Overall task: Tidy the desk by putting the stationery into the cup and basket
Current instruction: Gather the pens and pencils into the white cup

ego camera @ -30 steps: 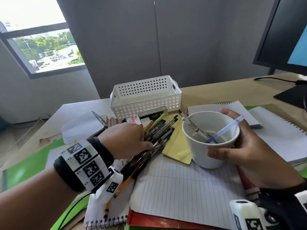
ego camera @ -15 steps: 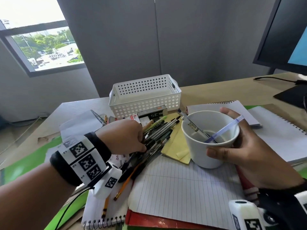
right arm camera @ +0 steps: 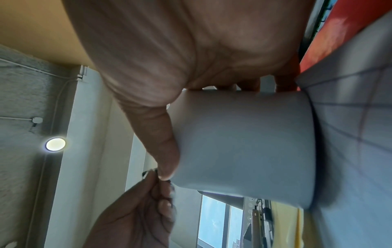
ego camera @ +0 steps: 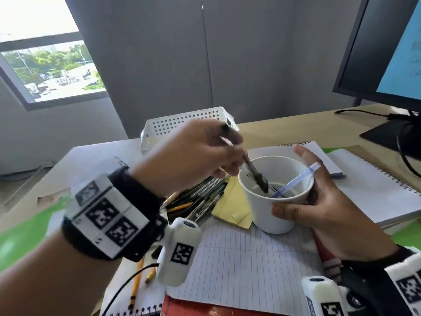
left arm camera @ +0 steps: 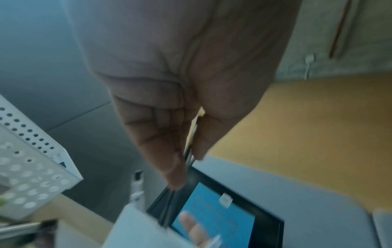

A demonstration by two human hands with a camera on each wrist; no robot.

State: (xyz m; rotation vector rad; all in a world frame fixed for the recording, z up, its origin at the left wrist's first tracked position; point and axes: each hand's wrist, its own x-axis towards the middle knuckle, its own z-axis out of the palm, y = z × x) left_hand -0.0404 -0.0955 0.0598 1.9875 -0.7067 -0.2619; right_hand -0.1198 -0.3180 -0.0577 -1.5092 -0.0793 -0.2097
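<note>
Left hand (ego camera: 193, 156) raised over white cup (ego camera: 271, 210), fingers pinching dark pen (ego camera: 255, 173) whose tip dips inside the cup, right hand (ego camera: 328, 208) wrapped around cup on lined notebook (ego camera: 246, 265), blue pen (ego camera: 296, 180) leaning inside, pen pile (ego camera: 200, 199) left of cup, white basket (ego camera: 173, 124) behind the left hand

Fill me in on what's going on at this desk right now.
A person is tidying stationery. The right hand holds the white cup on lined paper. The left hand pinches a dark pen and lowers its tip into the cup, where a blue pen already leans. A pile of pens lies beside the cup, and the white basket sits behind.
</note>
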